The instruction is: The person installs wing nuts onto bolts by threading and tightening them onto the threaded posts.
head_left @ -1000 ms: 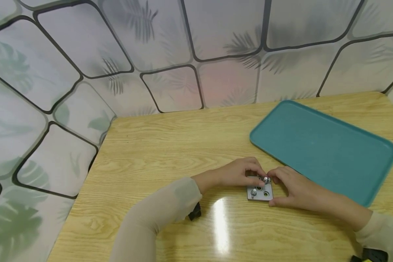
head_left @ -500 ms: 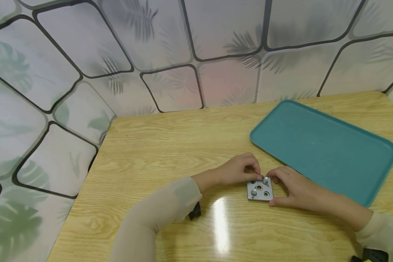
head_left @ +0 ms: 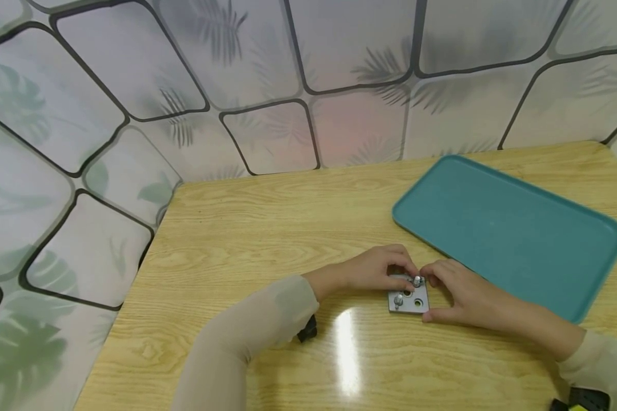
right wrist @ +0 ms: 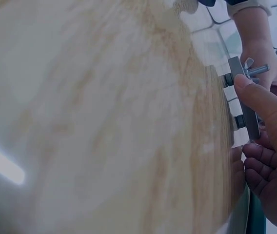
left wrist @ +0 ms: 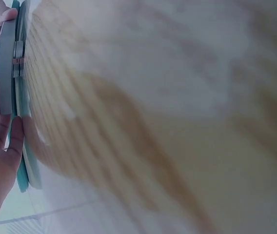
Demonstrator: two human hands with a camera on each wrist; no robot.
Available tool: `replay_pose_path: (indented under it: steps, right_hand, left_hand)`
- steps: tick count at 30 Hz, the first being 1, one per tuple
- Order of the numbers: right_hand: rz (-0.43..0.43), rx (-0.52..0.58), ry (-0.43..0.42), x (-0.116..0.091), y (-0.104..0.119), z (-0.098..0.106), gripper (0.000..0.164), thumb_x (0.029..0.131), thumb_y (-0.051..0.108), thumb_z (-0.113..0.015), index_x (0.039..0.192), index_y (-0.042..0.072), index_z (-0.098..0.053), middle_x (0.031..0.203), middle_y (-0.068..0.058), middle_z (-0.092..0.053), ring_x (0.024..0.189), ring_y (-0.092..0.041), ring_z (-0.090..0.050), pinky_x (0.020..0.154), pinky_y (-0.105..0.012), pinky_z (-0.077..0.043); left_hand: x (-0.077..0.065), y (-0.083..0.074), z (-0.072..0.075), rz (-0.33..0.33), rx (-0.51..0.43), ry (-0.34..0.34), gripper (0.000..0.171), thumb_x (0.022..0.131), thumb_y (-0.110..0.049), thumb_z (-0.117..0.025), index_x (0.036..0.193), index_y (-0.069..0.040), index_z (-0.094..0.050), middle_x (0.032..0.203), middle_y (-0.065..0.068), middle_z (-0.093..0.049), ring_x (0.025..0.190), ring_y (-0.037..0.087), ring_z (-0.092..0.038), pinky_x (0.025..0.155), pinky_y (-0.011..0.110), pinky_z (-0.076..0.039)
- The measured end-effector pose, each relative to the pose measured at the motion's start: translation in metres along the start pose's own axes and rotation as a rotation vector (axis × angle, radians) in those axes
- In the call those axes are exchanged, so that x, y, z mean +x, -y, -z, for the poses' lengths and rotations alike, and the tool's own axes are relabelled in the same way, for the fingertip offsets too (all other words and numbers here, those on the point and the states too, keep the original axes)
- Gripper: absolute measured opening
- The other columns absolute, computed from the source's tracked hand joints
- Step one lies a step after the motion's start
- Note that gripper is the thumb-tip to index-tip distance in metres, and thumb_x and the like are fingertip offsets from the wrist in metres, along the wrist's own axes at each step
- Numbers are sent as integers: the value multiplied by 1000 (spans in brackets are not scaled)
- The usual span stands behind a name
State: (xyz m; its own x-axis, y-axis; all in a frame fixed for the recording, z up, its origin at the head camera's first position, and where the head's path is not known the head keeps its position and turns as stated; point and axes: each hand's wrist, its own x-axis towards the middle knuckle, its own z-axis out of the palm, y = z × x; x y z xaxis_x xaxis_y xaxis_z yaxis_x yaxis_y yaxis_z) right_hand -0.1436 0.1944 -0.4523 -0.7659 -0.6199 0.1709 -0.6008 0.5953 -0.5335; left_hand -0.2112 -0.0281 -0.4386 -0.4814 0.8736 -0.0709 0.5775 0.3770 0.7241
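Observation:
A small square metal plate (head_left: 410,307) with round holes lies on the table in the head view. Two bolts stand up through it, each with a wing nut. One wing nut (head_left: 398,300) is at the near left corner, untouched. My left hand (head_left: 372,269) reaches over from the left, thumb and index finger pinching the other wing nut (head_left: 417,281) at the far right corner. My right hand (head_left: 463,294) grips the plate's right edge between thumb and fingers. In the right wrist view, bolt heads (right wrist: 239,122) under the plate (right wrist: 247,105) hold it off the tabletop.
A teal tray (head_left: 509,228) lies at an angle behind my right hand, its near edge close to the fingers. The wood table (head_left: 267,228) meets a patterned wall covering (head_left: 360,125) at the back and left. Black wrist gear (head_left: 307,330) shows below the left sleeve.
Half a second ago my left fingers had drawn back left of the far wing nut; now they have moved right again and close around it. The right hand and plate stay put.

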Motion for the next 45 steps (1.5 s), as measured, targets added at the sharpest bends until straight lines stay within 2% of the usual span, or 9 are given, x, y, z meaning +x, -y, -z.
replay_pose_path:
  steps: [4, 10, 13, 20, 23, 32, 36, 40, 45]
  right_hand:
    - [-9, -2, 0, 1, -1, -1, 61, 72, 45, -79, 113, 7, -55, 94, 9, -49, 86, -5, -42, 71, -27, -43]
    - [-6, -5, -4, 2, -2, 0, 61, 72, 45, -79, 113, 6, -55, 93, 9, -49, 85, -4, -42, 71, -27, -43]
    - [-2, -3, -2, 2, -2, 0, 61, 73, 45, -79, 112, 6, -55, 93, 8, -49, 84, -4, -42, 70, -27, -43]
    - [0, -21, -5, 1, -4, -1, 60, 72, 46, -79, 112, 8, -55, 92, 10, -48, 84, -4, -42, 70, -26, -42]
    - [-1, -23, -3, 1, -3, -1, 60, 73, 46, -79, 112, 8, -55, 91, 10, -47, 84, -4, -41, 70, -26, -41]
    - [-37, -12, 29, 1, -2, -1, 62, 74, 48, -77, 114, 7, -55, 95, 9, -50, 85, -4, -43, 72, -28, -43]
    - [-46, -10, 33, 0, -2, -1, 61, 74, 48, -77, 114, 8, -55, 94, 9, -48, 85, -5, -42, 72, -28, -43]
    - [-38, -9, 28, 0, -1, 0, 61, 74, 48, -77, 114, 7, -54, 93, 9, -48, 85, -5, -42, 71, -28, -42]
    - [-41, -6, 42, 1, 0, 2, 60, 74, 47, -77, 113, 8, -54, 92, 9, -47, 84, -6, -41, 70, -27, -40]
  left_hand:
    - [0, 1, 2, -15, 18, -36, 20, 92, -20, -64, 109, -12, -68, 106, -2, -58, 95, 2, -50, 85, 10, -40]
    - [-1, 2, 4, 41, 28, -116, 12, 91, -22, -65, 98, -13, -68, 98, -5, -59, 91, 0, -51, 83, 9, -40]
    - [-1, 0, 5, 37, 14, -96, 12, 92, -23, -64, 96, -13, -69, 96, -5, -59, 89, 1, -50, 81, 10, -41]
    - [-2, 0, 3, 1, -79, -15, 24, 89, -24, -68, 109, -12, -68, 105, -3, -57, 96, 5, -51, 86, 12, -42]
    - [-2, 0, 1, -17, -78, -1, 26, 87, -23, -70, 110, -11, -68, 106, -2, -56, 97, 6, -51, 87, 12, -42]
    - [-2, 1, 1, -32, -22, -24, 21, 89, -21, -68, 106, -11, -69, 104, -2, -57, 97, 2, -51, 86, 10, -41]
    - [-2, 0, 2, -35, 36, 6, 23, 92, -21, -63, 112, -11, -68, 105, -1, -56, 96, 3, -50, 85, 9, -39]
    - [-1, -2, 2, -74, 123, 44, 27, 96, -20, -57, 118, -9, -65, 107, 0, -55, 95, 5, -47, 84, 9, -37]
    - [2, -3, 1, -91, 166, 57, 25, 98, -18, -52, 119, -10, -64, 107, 1, -54, 96, 6, -47, 84, 9, -36]
